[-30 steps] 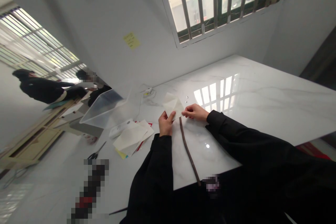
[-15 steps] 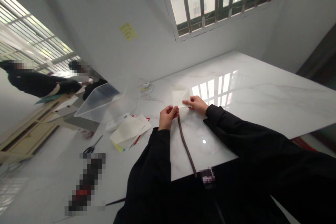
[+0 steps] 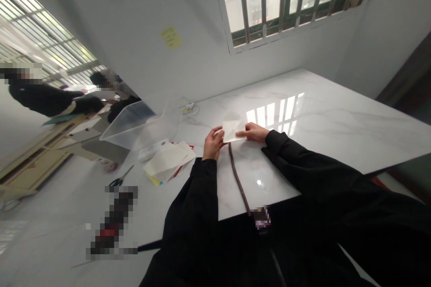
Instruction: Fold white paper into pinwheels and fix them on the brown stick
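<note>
**Hands at a folded sheet, seen from the head camera.** The right hand reaches in from the lower right, with thumb and forefinger closed on the near right edge of a folded paper sheet, and it has hold of the sheet there. The left hand lies at the sheet's left edge, partly open, with its fingers spread and its thumb turned toward the paper; whether it grips the sheet or only steadies it cannot be told from this view. The sheet is held just above the desk or barely resting on it, between the hands, and its folded form is pale and roughly triangular. Both forearms are covered by black sleeves.

Just below the hands, a long dark brown cord runs across the white marble-patterned top toward the near edge, with neither hand on it. To the left lie a loose stack of paper sheets with yellow and red edges showing beneath, a white box, a clear plastic bin and black-handled scissors. Two co-workers stand farther off at the left, apart from the desk.
</note>
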The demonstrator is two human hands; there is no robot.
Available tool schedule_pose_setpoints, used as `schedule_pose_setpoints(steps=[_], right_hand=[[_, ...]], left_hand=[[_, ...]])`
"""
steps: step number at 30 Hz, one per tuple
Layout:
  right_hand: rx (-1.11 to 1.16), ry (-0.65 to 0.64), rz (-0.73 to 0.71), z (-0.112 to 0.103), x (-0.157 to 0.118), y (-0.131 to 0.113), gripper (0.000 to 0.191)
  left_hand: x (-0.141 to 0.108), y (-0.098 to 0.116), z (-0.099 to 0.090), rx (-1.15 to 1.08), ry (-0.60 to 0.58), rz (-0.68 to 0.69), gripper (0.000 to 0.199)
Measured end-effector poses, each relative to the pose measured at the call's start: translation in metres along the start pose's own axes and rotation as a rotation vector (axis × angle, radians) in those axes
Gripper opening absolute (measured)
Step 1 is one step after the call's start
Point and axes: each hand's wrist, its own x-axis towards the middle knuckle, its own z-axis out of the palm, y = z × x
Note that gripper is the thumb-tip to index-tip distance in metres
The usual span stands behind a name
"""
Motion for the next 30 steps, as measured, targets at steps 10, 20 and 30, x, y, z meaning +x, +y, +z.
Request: schedule_pose_setpoints(steps=[10, 20, 30], right_hand=[[-0.21, -0.187, 0.014, -0.002, -0.005, -0.004, 0.05], [-0.181, -0.11, 0.018, 0.003, -0.005, -0.006, 0.043], [-0.169, -0.126, 0.013, 0.009, -0.005, -0.008, 0.044]], left_hand=[[0.001, 0.0, -0.001, -0.112, -0.018, 0.037, 0.06], [-0.002, 0.002, 0.002, -0.085, -0.017, 0.023, 0.049], [-0.005, 0.004, 0.004, -0.03, -0.022, 0.024, 0.09]])
